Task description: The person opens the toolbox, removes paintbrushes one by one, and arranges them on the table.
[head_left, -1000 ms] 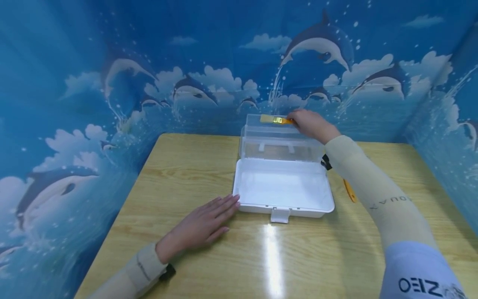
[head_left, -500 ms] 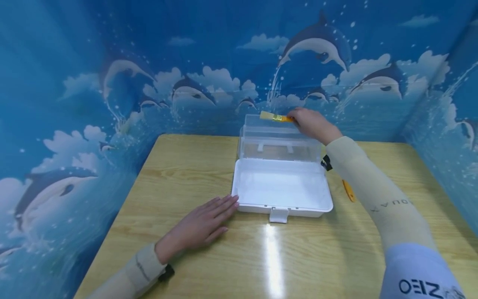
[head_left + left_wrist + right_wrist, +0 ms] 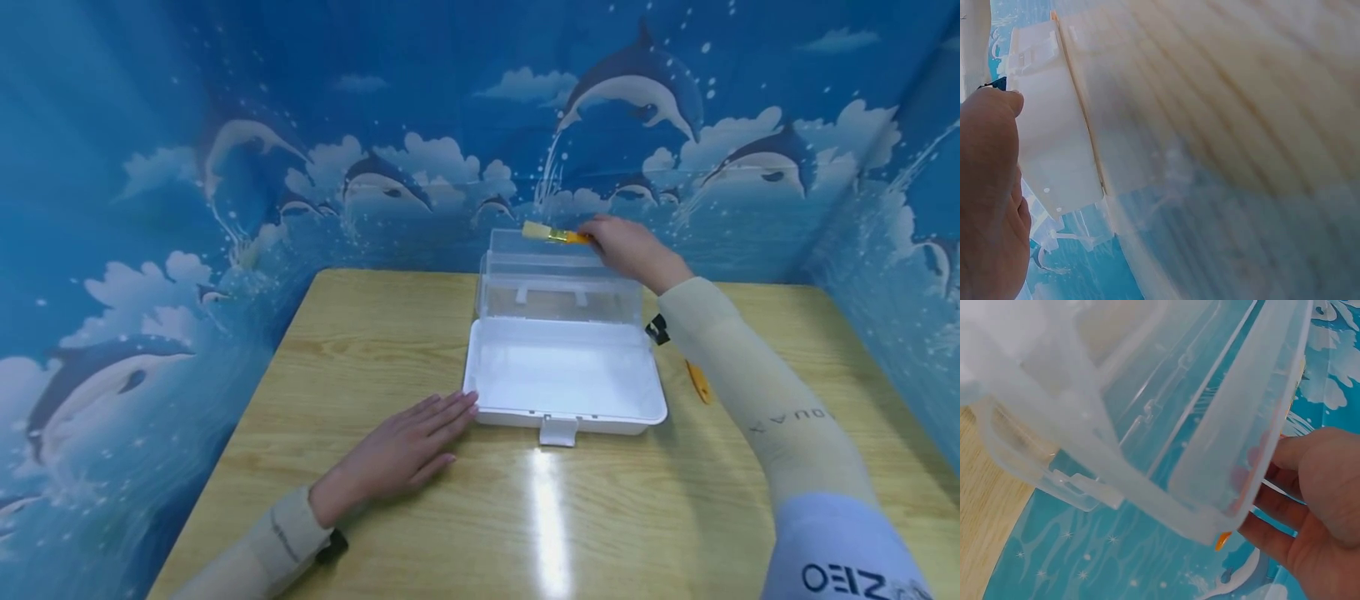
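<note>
At the top edge of the raised clear lid (image 3: pixel 562 296), my right hand (image 3: pixel 630 250) holds a paintbrush (image 3: pixel 551 232) with pale bristles, a gold ferrule and an orange handle. The bristles point left. In the right wrist view, the fingers (image 3: pixel 1282 512) reach behind the lid's rim, and only a bit of the orange handle (image 3: pixel 1222 540) shows below it. The lid belongs to a white plastic box (image 3: pixel 566 367), whose base is bare inside, with its front latch (image 3: pixel 558 432) hanging down. My left hand (image 3: pixel 401 446) lies flat on the table, fingertips at the box's front left corner.
Another orange handle (image 3: pixel 698 382) lies right of the box, partly hidden by my right forearm. The wooden table (image 3: pixel 360 333) ends at the back against a blue dolphin-print curtain (image 3: pixel 420 225), which also surrounds it at the sides.
The paintbrush has tilted a little, bristles now slightly higher. Both hands and the box stay nearly in place; the head view has shifted slightly.
</note>
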`<action>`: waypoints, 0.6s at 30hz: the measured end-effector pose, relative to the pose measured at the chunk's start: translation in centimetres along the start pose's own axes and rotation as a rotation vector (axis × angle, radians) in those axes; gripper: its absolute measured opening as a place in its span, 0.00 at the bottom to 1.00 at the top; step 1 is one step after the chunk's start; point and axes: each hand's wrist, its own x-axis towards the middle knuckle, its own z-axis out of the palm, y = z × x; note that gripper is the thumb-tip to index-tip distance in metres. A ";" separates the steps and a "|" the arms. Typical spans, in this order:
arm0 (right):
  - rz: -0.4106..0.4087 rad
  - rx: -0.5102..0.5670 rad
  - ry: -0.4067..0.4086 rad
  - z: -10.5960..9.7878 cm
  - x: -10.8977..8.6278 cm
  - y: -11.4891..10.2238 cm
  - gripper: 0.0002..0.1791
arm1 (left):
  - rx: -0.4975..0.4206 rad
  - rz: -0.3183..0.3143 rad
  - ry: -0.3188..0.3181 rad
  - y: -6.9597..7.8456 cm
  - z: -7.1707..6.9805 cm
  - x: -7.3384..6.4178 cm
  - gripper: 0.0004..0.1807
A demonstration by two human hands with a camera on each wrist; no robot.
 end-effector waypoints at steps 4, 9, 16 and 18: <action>0.010 0.010 0.010 -0.3 -0.6 -0.1 0.18 | -0.003 0.000 -0.002 0.1 0.0 0.0 0.37; 0.009 0.019 0.023 -0.6 -1.5 0.0 0.18 | 0.001 0.000 0.001 0.0 0.1 0.0 0.37; -0.013 0.035 0.060 -0.5 -2.7 0.3 0.17 | 0.006 0.003 0.005 -0.2 0.2 -0.1 0.37; -0.011 0.035 0.060 -0.4 -3.0 0.5 0.18 | 0.012 0.005 0.008 -0.1 0.2 -0.1 0.36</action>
